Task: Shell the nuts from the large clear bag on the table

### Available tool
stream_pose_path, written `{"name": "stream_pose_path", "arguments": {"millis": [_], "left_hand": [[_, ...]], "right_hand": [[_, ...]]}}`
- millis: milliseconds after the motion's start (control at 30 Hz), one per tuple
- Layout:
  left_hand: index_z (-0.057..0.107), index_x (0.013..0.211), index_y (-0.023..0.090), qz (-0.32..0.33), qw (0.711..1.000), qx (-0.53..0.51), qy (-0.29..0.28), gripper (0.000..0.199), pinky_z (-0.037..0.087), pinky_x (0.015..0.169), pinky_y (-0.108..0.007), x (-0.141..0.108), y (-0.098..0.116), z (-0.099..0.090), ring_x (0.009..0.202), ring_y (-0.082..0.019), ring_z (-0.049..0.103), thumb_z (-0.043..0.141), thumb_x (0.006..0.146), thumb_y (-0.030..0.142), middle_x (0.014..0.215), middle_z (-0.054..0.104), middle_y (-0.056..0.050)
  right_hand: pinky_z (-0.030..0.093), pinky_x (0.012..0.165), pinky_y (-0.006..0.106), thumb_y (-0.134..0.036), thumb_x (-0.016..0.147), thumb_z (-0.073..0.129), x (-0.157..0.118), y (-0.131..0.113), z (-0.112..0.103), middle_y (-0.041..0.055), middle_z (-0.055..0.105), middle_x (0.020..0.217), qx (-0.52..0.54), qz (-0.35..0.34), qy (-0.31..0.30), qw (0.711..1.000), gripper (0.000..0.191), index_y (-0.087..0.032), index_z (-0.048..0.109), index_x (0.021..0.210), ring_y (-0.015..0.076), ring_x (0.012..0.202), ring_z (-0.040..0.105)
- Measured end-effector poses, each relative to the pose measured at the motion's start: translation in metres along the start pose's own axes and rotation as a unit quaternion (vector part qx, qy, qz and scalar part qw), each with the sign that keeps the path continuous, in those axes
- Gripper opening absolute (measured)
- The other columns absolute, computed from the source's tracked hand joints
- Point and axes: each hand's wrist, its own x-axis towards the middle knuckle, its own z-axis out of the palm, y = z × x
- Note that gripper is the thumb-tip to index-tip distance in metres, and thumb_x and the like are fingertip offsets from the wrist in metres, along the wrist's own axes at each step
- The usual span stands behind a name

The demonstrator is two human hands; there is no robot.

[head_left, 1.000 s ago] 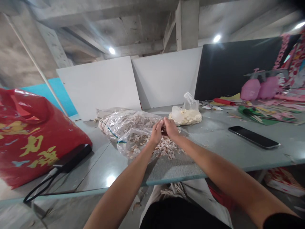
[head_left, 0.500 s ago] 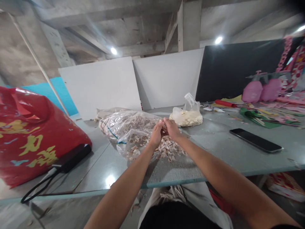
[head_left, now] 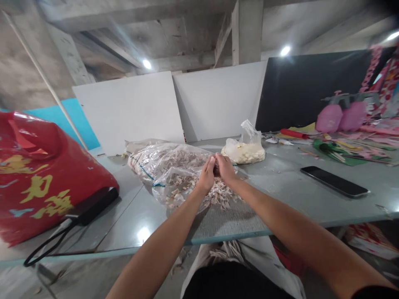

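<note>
My left hand (head_left: 207,174) and my right hand (head_left: 226,170) meet above the table, thumbs side by side and fingers curled away from me. Whatever lies between them is hidden. Beneath and just in front of them spreads a heap of small, pale brown, flaky pieces (head_left: 222,195). A large clear plastic bag (head_left: 168,155) full of similar pieces lies to the left, its mouth toward the heap. Just beyond my right hand sits a smaller clear bag (head_left: 246,153) of cream-coloured pieces, its top bunched up.
On the left stands a big red bag (head_left: 46,166) with a black power bank (head_left: 98,205) and cable against it. A phone (head_left: 334,181) lies to the right on the grey table (head_left: 280,199). Farther right are pink spray bottles (head_left: 328,118) and coloured craft scraps (head_left: 349,151).
My hands stay together over the heap, but their fingers have shifted slightly, with the thumbs now straighter. The view has moved a little; the bags and phone lie as before.
</note>
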Motion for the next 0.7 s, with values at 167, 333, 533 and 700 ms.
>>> {"name": "stream_pose_path", "arguments": {"millis": [167,333,533,700], "left_hand": [[0.050,0.118,0.022,0.129,0.990,0.052,-0.006,0.045,0.043,0.086,-0.027,-0.001,0.011,-0.010,0.101,-0.018,0.053,0.044,0.083,0.049,0.110,0.058,-0.006],[0.060,0.103,0.020,0.137,0.985,0.098,-0.045,0.033,0.044,0.081,-0.027,0.000,0.021,-0.021,0.093,-0.018,0.056,0.053,0.080,0.041,0.100,0.062,-0.007],[0.061,0.106,0.020,0.158,0.976,0.105,-0.108,0.031,0.040,0.089,-0.028,0.000,0.030,-0.023,0.102,-0.018,0.054,0.052,0.081,0.036,0.105,0.063,-0.007],[0.064,0.102,0.019,0.139,0.971,0.132,-0.140,0.033,0.041,0.084,-0.027,0.001,0.031,-0.029,0.093,-0.019,0.056,0.051,0.081,0.040,0.093,0.065,-0.005]], "right_hand": [[0.020,0.034,0.019,-0.031,0.077,0.042,0.001,-0.014,0.000,-0.0086,0.025,0.040,0.207,0.172,-0.089,0.959,0.026,-0.021,0.028,0.057,0.0064,0.033,0.022],[0.012,0.031,0.018,-0.029,0.079,0.038,0.003,-0.022,-0.007,-0.0092,0.016,0.034,0.251,0.262,-0.213,0.907,0.033,-0.021,0.019,0.053,0.0053,0.031,0.010],[0.013,0.030,0.018,-0.024,0.077,0.040,0.004,-0.023,-0.019,-0.0084,0.017,0.033,0.213,0.339,-0.344,0.850,0.036,-0.021,0.016,0.050,0.0051,0.030,0.012],[0.014,0.029,0.016,-0.025,0.080,0.037,0.006,-0.022,-0.023,-0.0075,0.018,0.032,0.162,0.372,-0.391,0.826,0.038,-0.022,0.013,0.051,0.0049,0.030,0.012]]}}
